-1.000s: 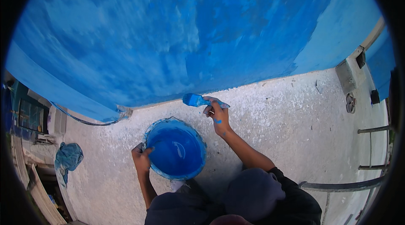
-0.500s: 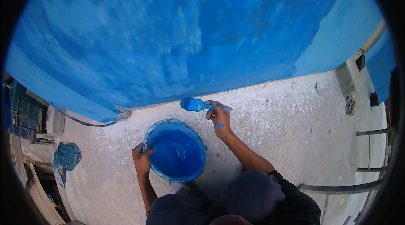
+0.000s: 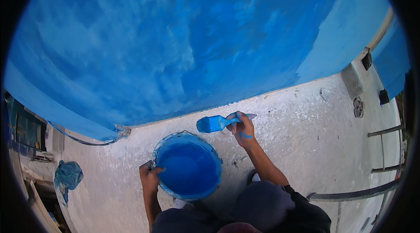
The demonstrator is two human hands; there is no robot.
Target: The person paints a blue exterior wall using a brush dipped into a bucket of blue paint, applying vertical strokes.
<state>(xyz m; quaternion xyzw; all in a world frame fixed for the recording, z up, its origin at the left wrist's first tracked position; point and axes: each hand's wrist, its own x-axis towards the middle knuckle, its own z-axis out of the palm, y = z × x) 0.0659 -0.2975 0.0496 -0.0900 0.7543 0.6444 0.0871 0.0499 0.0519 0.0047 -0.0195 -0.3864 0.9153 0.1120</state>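
Blue's on but patchy across the wall (image 3: 127,58) up-left of the bucket (image 3: 189,139), left hand (image 3: 150,177) clutching its rim, brush (image 3: 214,123) just above its right side in the right hand's (image 3: 243,130) grip, pale strip (image 3: 346,32) far right looks undone.

The wall (image 3: 245,53) is finished in uneven dark and light blue; a paler blue area borders the dark section on the right. Its base meets a pale concrete floor (image 3: 302,145) with white speckling. A grey block (image 3: 351,81) stands at the right. Metal railing (image 3: 354,196) extends along the right side. Lighting: daylight.
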